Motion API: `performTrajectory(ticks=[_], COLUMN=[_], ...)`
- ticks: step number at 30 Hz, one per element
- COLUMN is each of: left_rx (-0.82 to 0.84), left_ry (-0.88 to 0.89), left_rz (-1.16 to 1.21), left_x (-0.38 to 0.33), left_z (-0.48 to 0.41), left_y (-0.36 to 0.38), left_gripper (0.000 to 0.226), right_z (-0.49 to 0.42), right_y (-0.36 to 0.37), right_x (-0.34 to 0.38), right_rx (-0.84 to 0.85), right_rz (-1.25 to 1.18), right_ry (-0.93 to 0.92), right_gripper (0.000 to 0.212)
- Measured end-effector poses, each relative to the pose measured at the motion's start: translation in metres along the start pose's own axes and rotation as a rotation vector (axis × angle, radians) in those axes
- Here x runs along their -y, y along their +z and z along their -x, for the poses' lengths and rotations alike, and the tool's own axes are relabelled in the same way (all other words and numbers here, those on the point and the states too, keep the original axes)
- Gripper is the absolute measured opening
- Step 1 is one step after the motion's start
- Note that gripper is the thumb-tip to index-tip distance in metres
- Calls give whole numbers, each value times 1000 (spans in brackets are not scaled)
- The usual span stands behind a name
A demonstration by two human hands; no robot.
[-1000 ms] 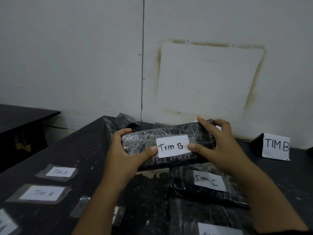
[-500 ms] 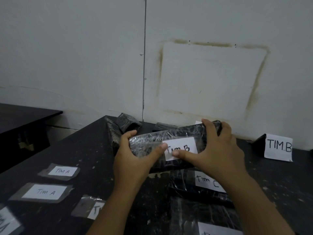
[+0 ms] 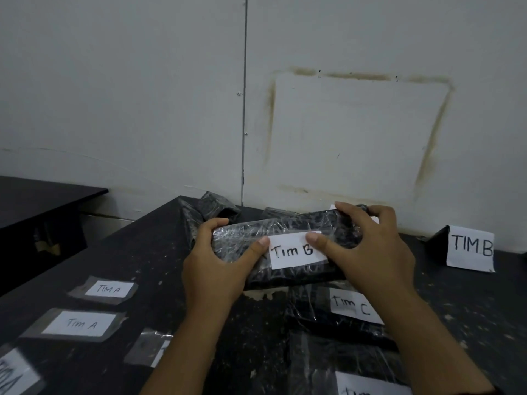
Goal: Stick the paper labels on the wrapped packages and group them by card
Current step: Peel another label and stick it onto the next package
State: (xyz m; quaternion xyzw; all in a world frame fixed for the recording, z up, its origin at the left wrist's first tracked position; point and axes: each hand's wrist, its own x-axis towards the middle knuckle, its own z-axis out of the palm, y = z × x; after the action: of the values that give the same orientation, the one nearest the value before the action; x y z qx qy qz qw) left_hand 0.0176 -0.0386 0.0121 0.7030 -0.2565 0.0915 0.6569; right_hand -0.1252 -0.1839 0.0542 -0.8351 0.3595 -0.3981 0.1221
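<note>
A black plastic-wrapped package (image 3: 245,235) is held above the table in both hands. My left hand (image 3: 216,260) grips its left end and my right hand (image 3: 368,246) grips its right end. Both thumbs press on the top edge of a white "Tim B" label (image 3: 293,253) on its front. Below lies a wrapped package (image 3: 310,320) with a "Tim C" label (image 3: 352,306). Another labelled package (image 3: 319,363) lies nearest me. A folded "TIM B" card (image 3: 470,248) stands at the right by the wall.
Two taped "Tim A" labels (image 3: 109,289) (image 3: 79,323) lie on the black table (image 3: 137,252) at the left, with other label pieces (image 3: 151,347) (image 3: 15,372) near them. More wrapped packages (image 3: 214,208) sit by the wall. A second dark table (image 3: 42,201) stands at the far left.
Both thumbs slid inward along the "Tim B" label from its ends. The package shifted slightly right and away from me.
</note>
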Motion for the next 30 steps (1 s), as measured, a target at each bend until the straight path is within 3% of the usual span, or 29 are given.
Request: performTrajectory(ticks=[5,8,10,14,18,23,30], left_rx=[-26,-57,-83,-127,-145,-154,-137], left_ry=[16,39,66,137,157,130,103], left_rz=[22,47,39,26,40,109,161], left_x=[0,-4,-9,-14,-16,-16,-12], left_z=[1,4,7,14,18,15,15], left_y=[0,3,4,8,11,10,12], left_gripper=[44,46,50,49,49,47,46], right_z=[-3,-3,0,7,10,6,-3], right_y=[1,1,1,0,4,3,-2], right_x=[-4,-2,3,19,23,19,4], right_rx=[-102,-122,-100,7,40,-117,-266], right_rz=[-107,-67,6,228,289,236,-43], right_ry=[-38,-44,-28,57,67,9,-75], right_gripper=[50,44,59,120,129,119,76])
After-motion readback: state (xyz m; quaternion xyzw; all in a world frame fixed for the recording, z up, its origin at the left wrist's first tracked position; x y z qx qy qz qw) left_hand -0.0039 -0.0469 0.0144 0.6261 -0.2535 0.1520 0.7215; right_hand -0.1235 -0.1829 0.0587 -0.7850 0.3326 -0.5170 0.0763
